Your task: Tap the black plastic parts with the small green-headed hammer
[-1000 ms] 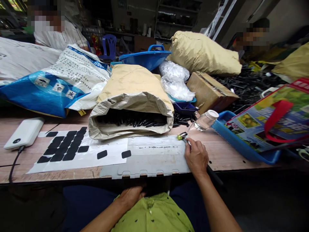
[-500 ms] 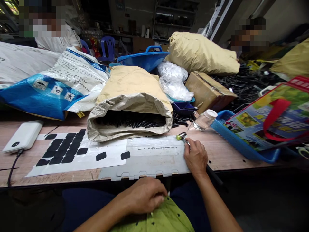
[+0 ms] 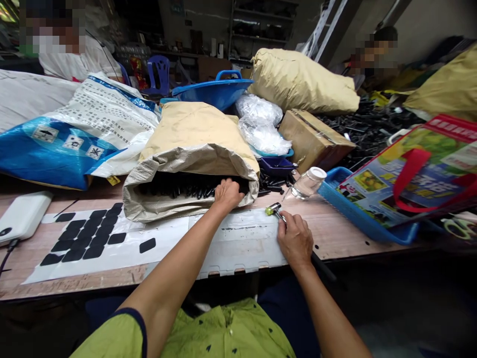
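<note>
Your left hand has left your lap and now reaches into the mouth of the paper sack — that brings it right to the black pieces lying inside. Its fingertips are hidden there, so I cannot tell whether they hold one. Your right hand stays put, fingers closed around the small hammer, whose head sits over the grey board. The sack lies on its side, its opening towards you. To the right, the blue tray holds a printed shopping bag; a clear jar leans beside it — contents unclear.
</note>
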The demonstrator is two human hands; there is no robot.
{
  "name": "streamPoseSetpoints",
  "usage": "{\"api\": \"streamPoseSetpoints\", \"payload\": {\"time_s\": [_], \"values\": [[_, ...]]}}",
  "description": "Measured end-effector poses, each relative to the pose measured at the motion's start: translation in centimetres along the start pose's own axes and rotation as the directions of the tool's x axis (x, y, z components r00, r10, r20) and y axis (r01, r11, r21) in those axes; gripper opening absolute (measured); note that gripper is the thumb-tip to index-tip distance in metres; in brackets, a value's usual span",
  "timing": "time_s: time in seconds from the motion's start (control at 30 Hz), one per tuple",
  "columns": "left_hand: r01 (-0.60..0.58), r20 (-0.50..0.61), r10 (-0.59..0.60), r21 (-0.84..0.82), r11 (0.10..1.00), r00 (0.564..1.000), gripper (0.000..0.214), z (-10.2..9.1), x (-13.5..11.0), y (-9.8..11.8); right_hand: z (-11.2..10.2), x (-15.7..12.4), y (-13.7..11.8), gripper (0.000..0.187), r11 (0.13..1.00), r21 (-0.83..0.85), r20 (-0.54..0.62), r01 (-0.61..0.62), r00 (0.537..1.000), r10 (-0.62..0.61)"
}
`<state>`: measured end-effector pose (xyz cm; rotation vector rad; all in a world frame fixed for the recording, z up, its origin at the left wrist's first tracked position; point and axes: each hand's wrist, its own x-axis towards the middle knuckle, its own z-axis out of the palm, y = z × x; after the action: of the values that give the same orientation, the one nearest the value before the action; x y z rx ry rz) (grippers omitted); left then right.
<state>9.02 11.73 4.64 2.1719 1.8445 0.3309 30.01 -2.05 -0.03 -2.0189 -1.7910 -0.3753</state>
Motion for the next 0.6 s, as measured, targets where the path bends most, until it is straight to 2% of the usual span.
{"api": "streamPoseSetpoints", "payload": {"time_s": [0.07,0.13,0.2,0.27,0.37,0.47,0.53,0.6], "values": [[0.018,0.002,-0.018,0.002,1.0,1.0,0.021,-0.1,-0.1,-0.1,-0.1,0.0,-0.1,0.029,1.0,-0.007,0.011,-0.007,1.0,0.007],[-0.014,-0.034,0.014,-0.008,1.0,0.999,0.019,-0.6,-0.8,-0.7,-0.2,0.0,-0.1,0.029,1.0,-0.013,0.016,-0.014,1.0,0.014],[-0.106,-0.123,0.099,-0.05,0.993,0.987,0.019,-1.5,-2.1,-1.4,-0.2,0.0,-0.2,0.028,1.0,-0.014,0.016,-0.019,1.0,0.019],[-0.241,-0.21,0.214,-0.112,0.964,0.954,0.017,-2.5,-4.1,-2.3,-0.2,0.0,-0.2,0.028,1.0,-0.015,0.014,-0.021,1.0,0.022],[-0.413,-0.2,0.378,-0.182,0.892,0.904,0.015,-2.9,-8.0,-3.2,-0.1,-0.1,-0.2,0.028,1.0,-0.02,0.007,-0.018,1.0,0.018],[-0.447,-0.107,0.434,-0.205,0.871,0.894,0.014,-1.6,-11.5,-3.8,0.0,-0.1,-0.2,0.028,0.999,-0.028,0.002,-0.016,1.0,0.017],[-0.415,-0.075,0.409,-0.211,0.885,0.91,0.013,-0.1,-13.0,-4.1,0.0,-0.1,-0.2,0.028,0.999,-0.03,0.002,-0.02,1.0,0.02],[-0.375,-0.091,0.363,-0.226,0.899,0.927,0.013,1.3,-13.7,-4.4,0.0,-0.1,-0.2,0.028,0.999,-0.029,0.002,-0.02,1.0,0.02]]}}
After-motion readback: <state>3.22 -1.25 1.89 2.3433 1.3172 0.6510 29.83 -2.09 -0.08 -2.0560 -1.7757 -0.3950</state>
